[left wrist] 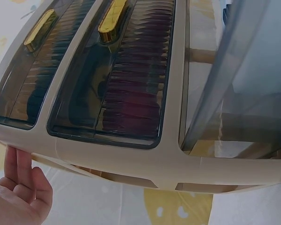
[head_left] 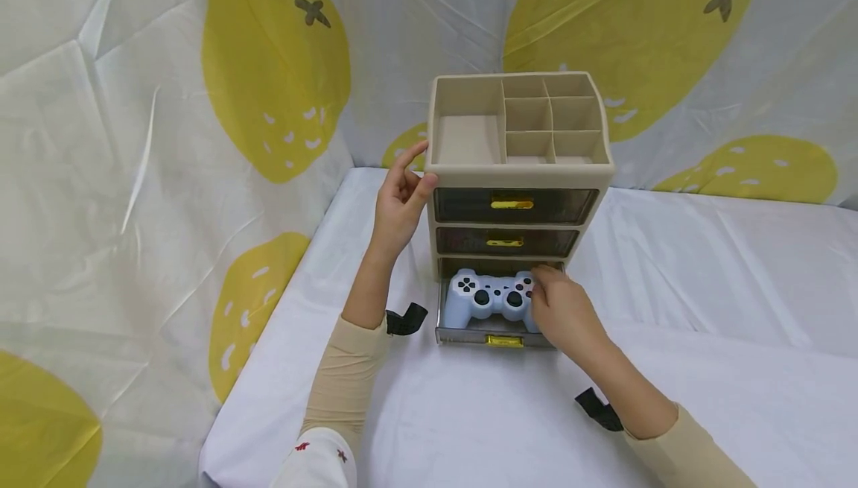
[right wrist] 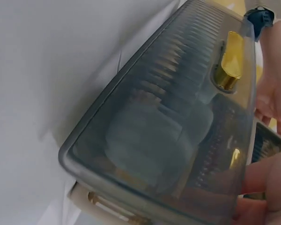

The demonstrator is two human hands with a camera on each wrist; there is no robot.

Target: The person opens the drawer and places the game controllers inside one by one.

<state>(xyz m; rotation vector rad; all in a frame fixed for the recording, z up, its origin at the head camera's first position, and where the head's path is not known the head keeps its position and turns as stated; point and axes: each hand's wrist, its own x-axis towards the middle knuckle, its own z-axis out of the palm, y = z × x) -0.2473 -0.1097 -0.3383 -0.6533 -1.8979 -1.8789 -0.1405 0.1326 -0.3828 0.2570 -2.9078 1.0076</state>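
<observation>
A beige desktop drawer organizer (head_left: 523,175) stands on the white-covered surface, its bottom drawer (head_left: 462,334) pulled out. Inside that drawer lies a pale blue game controller (head_left: 497,290), buttons facing up. My right hand (head_left: 570,313) reaches over the drawer's right side and grips the controller's right end, covering part of it. In the right wrist view, the controller (right wrist: 145,140) shows dimly through the smoky drawer front. My left hand (head_left: 400,208) touches the organizer's upper left, thumb at the front corner and index finger along the side. The left wrist view shows the left fingers (left wrist: 23,171) against the frame.
Two upper drawers with gold handles (head_left: 512,204) are closed. Divided compartments (head_left: 553,112) form the organizer's top. Lemon-printed sheeting (head_left: 275,63) hangs behind and to the left. A black strap (head_left: 407,319) sticks out from each wrist.
</observation>
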